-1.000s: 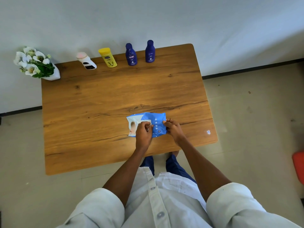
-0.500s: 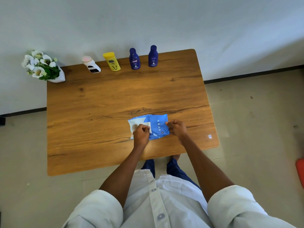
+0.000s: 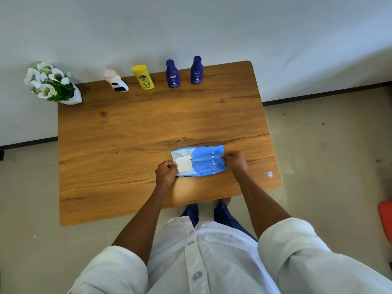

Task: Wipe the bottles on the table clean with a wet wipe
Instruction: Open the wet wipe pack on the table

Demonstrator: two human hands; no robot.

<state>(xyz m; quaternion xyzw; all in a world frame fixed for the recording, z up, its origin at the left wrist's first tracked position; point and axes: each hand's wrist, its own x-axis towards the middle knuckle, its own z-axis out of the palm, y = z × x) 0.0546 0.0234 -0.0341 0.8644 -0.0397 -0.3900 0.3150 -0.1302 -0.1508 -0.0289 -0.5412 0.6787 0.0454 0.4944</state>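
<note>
Blue wipe pack [image 3: 201, 161] flat on table [image 3: 127, 134] near front edge, long axis left-right. Left hand [image 3: 166, 174] pinches white flap [image 3: 184, 164]; right hand [image 3: 234, 163] grips opposite end. Bottles [image 3: 172, 74] well apart, along far edge.

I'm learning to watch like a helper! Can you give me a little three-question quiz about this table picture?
1. True or false: the right hand holds one end of the blue plastic wet-wipe pack.
2. How many bottles stand along the far edge of the wooden table? A) two B) four C) six
3. Fill in: the left hand pinches the white ____ on the pack.

Key
1. True.
2. B: a white bottle with a pink cap, a yellow bottle and two dark blue bottles.
3. Flap.
</note>
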